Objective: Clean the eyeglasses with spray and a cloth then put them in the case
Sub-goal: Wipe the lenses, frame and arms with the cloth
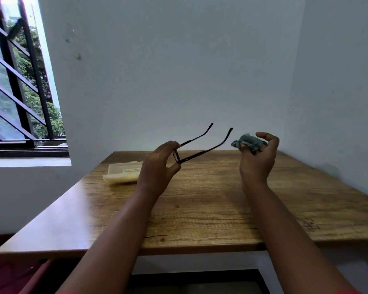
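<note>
I am looking at a wooden table (221,209) set in a corner of pale walls, with a barred window (19,81) on the left. My left hand (157,166) is pinching the front of the black eyeglasses (200,149), holding them above the table with both temples pointing away and upward. My right hand (257,158) is clutching a crumpled grey-green cloth (249,143) just beside the temple tips. The cream case (123,172) is lying open on the table behind my left hand.
</note>
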